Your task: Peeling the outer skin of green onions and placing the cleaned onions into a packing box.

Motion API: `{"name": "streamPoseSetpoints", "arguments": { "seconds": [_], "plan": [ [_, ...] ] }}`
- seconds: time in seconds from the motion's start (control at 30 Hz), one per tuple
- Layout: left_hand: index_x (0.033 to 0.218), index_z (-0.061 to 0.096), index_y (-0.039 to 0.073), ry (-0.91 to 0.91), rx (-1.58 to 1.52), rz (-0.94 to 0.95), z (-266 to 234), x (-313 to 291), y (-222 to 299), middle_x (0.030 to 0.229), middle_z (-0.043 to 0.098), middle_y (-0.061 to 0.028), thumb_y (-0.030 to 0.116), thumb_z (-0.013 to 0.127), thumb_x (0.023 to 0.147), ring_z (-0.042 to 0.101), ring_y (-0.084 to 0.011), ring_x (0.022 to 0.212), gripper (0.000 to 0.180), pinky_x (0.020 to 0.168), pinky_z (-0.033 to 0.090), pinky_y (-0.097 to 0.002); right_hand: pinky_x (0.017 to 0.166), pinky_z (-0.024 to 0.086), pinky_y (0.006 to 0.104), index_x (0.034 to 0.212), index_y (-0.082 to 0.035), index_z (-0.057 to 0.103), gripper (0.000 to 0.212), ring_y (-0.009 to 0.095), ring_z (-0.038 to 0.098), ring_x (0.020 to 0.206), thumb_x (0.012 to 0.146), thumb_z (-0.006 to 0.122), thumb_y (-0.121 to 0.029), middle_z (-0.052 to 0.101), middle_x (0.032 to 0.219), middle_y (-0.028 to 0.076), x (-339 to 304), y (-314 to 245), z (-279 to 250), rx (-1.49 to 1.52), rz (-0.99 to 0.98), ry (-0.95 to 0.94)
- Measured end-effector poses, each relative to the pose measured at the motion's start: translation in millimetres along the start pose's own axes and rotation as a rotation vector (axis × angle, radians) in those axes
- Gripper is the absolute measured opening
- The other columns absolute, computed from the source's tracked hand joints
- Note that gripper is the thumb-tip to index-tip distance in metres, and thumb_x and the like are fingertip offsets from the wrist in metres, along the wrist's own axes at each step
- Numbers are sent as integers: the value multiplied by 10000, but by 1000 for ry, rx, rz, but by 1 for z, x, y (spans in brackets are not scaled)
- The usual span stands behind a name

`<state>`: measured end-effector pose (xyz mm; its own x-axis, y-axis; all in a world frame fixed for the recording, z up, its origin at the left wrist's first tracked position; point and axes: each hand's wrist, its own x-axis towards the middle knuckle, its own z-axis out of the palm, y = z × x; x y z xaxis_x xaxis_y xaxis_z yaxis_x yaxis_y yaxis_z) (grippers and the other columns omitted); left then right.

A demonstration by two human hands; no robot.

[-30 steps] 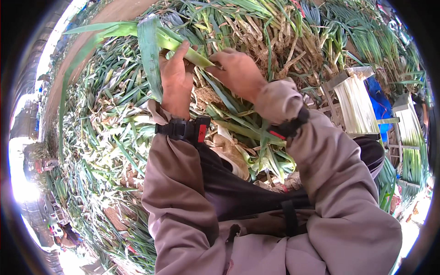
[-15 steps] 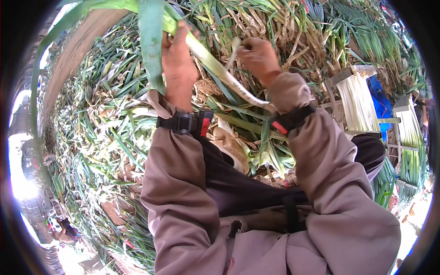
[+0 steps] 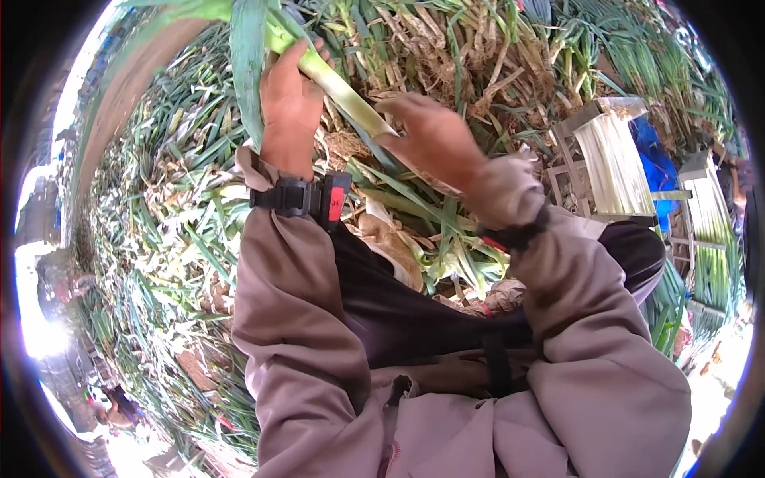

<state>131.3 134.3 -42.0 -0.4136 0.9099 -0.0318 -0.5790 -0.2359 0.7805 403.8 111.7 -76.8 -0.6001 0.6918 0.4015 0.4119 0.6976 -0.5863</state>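
My left hand (image 3: 291,103) is closed round a long leek (image 3: 343,89), with its broad green leaves up at the top left and its pale shank slanting down to the right. Blurred by motion, my right hand (image 3: 438,139) is at the lower part of the shank. Its thumb lies against or just over the stalk, and its fingers are spread away from the thumb. The leek's lower end passes behind that hand and is partly hidden. No peeled strip shows in the right hand.
Leeks and loose leaves (image 3: 191,159) cover the ground around me. More leeks with brown roots (image 3: 446,48) lie ahead. At the right, wooden frames hold rows of pale stalks (image 3: 613,163), beside a blue sheet (image 3: 655,167). Peelings (image 3: 470,267) lie by my legs.
My right hand has let go of a thin pale strip and come down and left onto the shank, its fingers opening. My left hand and the leek have shifted slightly left.
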Motion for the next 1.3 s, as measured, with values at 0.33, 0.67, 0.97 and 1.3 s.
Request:
{"name": "streamPoseSetpoints", "arguments": {
  "seconds": [0.33,0.67,0.97,1.3],
  "plan": [
    [1434,636,-25,-206,-63,-46,29,-15,-18,1316,723,-190,204,819,1132,739,-344,1236,421,1264,575,-597,833,610,375,1229,-7,784,308,213,711,851,1004,907,-177,773,1002,123,19,35,-16,628,196,-72],
    [1406,654,3,-238,-195,38,34,-17,-23,1264,713,-159,170,827,1125,729,-291,1230,370,1186,642,-539,859,615,382,1207,-12,793,344,195,747,880,981,946,-222,809,984,106,36,26,-35,653,237,-202],
    [1362,671,-14,-75,-132,95,22,-9,-20,1201,729,-153,196,827,1130,730,-299,1181,349,1200,629,-487,896,645,481,1163,-107,779,182,322,776,1060,993,835,-144,746,1093,73,18,7,-25,-58,-253,78],
    [1398,553,4,130,-95,166,-15,35,22,1106,714,-202,464,670,1210,698,-378,1047,511,1006,625,-534,950,662,334,1313,-63,730,139,161,788,1044,1181,713,-98,788,1131,60,16,24,-79,1112,-4,-350]
  ]
}}
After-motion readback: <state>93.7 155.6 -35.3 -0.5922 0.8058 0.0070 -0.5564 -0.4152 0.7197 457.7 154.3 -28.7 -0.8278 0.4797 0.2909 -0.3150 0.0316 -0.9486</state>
